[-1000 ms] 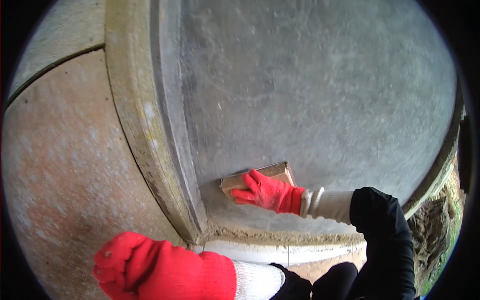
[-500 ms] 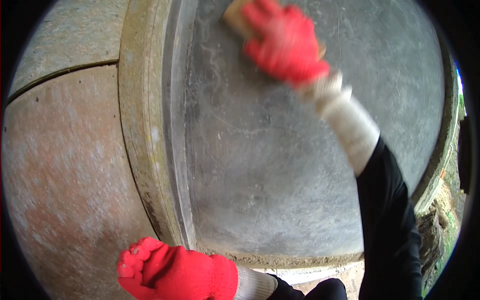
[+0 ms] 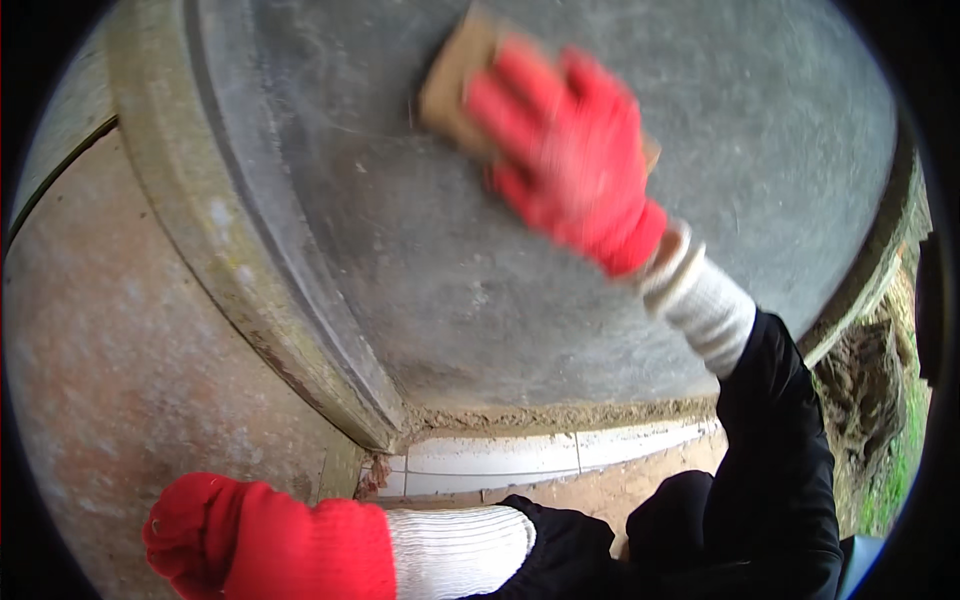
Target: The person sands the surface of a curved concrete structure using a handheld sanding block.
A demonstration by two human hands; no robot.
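Observation:
My right hand, in a red glove and blurred by motion, grips a brown, flat block against the smooth grey concrete surface, near the upper middle of the view. My left hand, also red-gloved, is curled at the lower left, over a mottled pinkish-grey slab; I cannot make out whether anything is inside its fingers.
A weathered raised border runs along the left of the grey surface. A rough crumbly edge and a strip of white tiles lie below it. At the right are a concrete rim, dark lumpy ground and green growth.
My right hand moved up with the block from the lower edge of the grey surface, and is a little lower in view than half a second ago. My left hand sits further left in view.

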